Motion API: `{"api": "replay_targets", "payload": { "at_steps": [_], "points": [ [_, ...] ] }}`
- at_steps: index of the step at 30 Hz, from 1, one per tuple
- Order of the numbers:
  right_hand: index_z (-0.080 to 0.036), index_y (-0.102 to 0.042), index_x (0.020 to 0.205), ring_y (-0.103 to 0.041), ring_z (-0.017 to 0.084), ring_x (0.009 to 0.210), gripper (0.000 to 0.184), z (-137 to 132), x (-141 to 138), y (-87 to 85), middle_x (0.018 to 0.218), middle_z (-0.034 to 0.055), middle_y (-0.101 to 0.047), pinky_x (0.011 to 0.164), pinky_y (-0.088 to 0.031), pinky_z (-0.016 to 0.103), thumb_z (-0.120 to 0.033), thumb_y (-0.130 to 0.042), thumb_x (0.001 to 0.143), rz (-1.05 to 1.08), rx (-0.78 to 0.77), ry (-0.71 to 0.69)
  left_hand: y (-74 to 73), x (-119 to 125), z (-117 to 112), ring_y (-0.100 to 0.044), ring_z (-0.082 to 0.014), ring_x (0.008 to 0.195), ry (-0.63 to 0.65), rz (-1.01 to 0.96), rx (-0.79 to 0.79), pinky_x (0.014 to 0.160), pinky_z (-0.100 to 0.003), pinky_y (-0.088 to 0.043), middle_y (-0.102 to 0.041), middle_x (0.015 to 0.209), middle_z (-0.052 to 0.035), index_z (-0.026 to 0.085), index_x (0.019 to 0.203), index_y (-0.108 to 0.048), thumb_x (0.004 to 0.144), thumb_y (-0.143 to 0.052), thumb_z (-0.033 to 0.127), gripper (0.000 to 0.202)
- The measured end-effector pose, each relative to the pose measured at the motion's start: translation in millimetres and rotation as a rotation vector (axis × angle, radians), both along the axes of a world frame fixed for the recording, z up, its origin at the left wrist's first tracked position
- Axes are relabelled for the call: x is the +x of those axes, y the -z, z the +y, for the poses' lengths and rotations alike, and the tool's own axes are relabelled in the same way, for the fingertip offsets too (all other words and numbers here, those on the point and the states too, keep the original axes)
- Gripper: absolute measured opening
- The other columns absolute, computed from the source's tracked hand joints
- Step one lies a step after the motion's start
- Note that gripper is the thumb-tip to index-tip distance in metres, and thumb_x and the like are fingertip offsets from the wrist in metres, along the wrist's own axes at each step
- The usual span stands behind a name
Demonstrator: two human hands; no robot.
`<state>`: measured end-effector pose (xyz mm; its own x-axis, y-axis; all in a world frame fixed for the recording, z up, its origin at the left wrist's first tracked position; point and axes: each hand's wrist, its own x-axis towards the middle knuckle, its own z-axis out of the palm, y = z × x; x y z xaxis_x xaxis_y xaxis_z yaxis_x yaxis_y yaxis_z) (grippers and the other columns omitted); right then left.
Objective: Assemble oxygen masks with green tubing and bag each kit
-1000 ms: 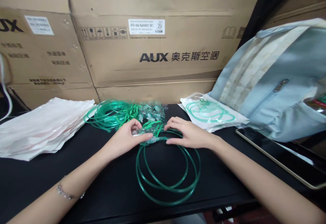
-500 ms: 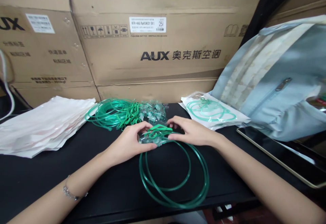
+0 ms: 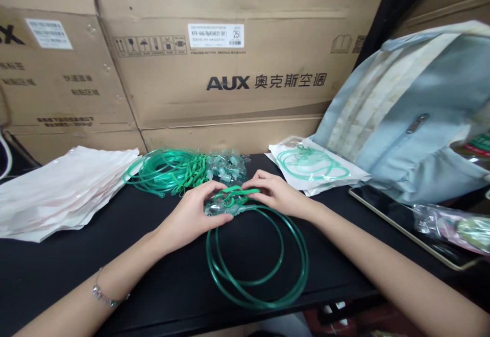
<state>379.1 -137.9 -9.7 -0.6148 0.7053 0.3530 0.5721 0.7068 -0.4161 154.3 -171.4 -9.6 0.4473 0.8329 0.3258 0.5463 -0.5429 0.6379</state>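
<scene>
A coil of green tubing lies on the black table in front of me, its top end joined to a clear plastic mask with a green strap. My left hand curls round the left side of that mask, thumb under it. My right hand pinches the green strap and tube end at the mask's right side. Both hands meet over the mask.
A heap of more green tubing and clear masks lies behind my hands. Empty white pouches are stacked at left; a filled pouch lies at right. A grey-blue bag, a tablet and cardboard boxes ring the table.
Both hands drew the mask together and bunched the green strap on top of it. The tubing coil shifted slightly right. A crinkled plastic wrapper came into view at the right.
</scene>
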Motion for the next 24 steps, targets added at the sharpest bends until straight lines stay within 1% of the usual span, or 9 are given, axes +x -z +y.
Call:
{"api": "replay_targets", "payload": {
  "at_steps": [3,7,9,11,13,15,17,20,24],
  "points": [
    [-0.019,-0.058,0.113,-0.048,0.01,0.066,0.032,2,0,2.9,0.081,0.0018,-0.047,0.067,-0.044,0.026,-0.021,-0.057,0.08,-0.01,-0.036,-0.032,1.2,0,1,-0.056,-0.0188,0.096,0.007,-0.009,0.001,0.084,-0.032,-0.044,-0.059,0.105,-0.0034,0.021,0.105,-0.052,0.07,-0.064,0.033,0.039],
    [-0.016,-0.066,0.093,-0.052,0.012,0.076,0.017,3,1,4.8,0.082,0.0027,-0.05,0.069,-0.044,0.025,-0.015,-0.058,0.079,0.019,-0.098,-0.12,1.1,-1,1,-0.055,-0.0194,0.099,-0.009,-0.005,0.019,0.086,-0.033,-0.043,-0.059,0.107,-0.0034,0.022,0.105,-0.052,0.07,-0.064,0.032,0.038],
    [-0.015,-0.067,0.086,-0.053,0.012,0.075,0.012,3,0,4.6,0.08,0.0027,-0.051,0.068,-0.044,0.025,-0.017,-0.058,0.078,0.076,-0.132,-0.108,0.8,-2,1,-0.056,-0.0196,0.099,-0.019,0.0,0.02,0.086,-0.033,-0.044,-0.059,0.106,-0.003,0.022,0.105,-0.051,0.069,-0.065,0.034,0.04],
    [-0.015,-0.066,0.085,-0.053,0.011,0.07,0.011,2,-3,4.5,0.081,0.0024,-0.051,0.063,-0.046,0.025,-0.02,-0.059,0.078,0.198,-0.186,-0.069,1.0,-3,1,-0.056,-0.0196,0.098,-0.038,0.0,0.016,0.086,-0.033,-0.044,-0.059,0.105,-0.0025,0.023,0.105,-0.051,0.068,-0.066,0.036,0.041],
    [-0.016,-0.064,0.084,-0.054,0.01,0.067,0.01,0,-8,4.8,0.085,0.0022,-0.049,0.059,-0.048,0.025,-0.022,-0.058,0.078,0.4,-0.258,-0.052,2.5,-2,2,-0.056,-0.0198,0.099,-0.072,0.001,0.007,0.086,-0.033,-0.045,-0.06,0.103,-0.0026,0.022,0.103,-0.051,0.067,-0.067,0.037,0.042],
    [-0.017,-0.062,0.083,-0.055,0.01,0.069,0.009,-5,-15,5.5,0.088,0.0018,-0.048,0.06,-0.051,0.026,-0.022,-0.058,0.077,0.625,-0.316,-0.086,5.4,0,3,-0.056,-0.0199,0.098,-0.101,0.003,-0.005,0.086,-0.034,-0.045,-0.06,0.101,-0.0031,0.021,0.102,-0.05,0.066,-0.067,0.038,0.043],
    [-0.017,-0.061,0.083,-0.056,0.011,0.073,0.007,-10,-21,5.7,0.088,0.0014,-0.049,0.067,-0.052,0.028,-0.02,-0.058,0.077,0.735,-0.326,-0.16,8.6,2,3,-0.057,-0.0197,0.097,-0.11,-0.003,-0.007,0.086,-0.034,-0.046,-0.06,0.1,-0.0033,0.021,0.102,-0.05,0.066,-0.066,0.038,0.043],
    [-0.017,-0.062,0.084,-0.056,0.012,0.078,0.007,-17,-26,4.8,0.085,0.0021,-0.053,0.073,-0.049,0.028,-0.017,-0.057,0.078,0.628,-0.251,-0.232,11.6,4,4,-0.057,-0.0199,0.098,-0.101,-0.028,0.019,0.086,-0.035,-0.046,-0.06,0.101,-0.0036,0.021,0.104,-0.048,0.067,-0.066,0.037,0.045],
    [-0.015,-0.062,0.084,-0.055,0.013,0.082,0.009,-21,-23,2.6,0.086,0.0043,-0.057,0.076,-0.046,0.029,-0.017,-0.054,0.08,0.43,-0.103,-0.217,11.1,4,3,-0.057,-0.0221,0.099,-0.115,0.011,0.063,0.086,-0.037,-0.046,-0.061,0.103,-0.0035,0.022,0.103,-0.05,0.068,-0.065,0.037,0.042]
  ]
}}
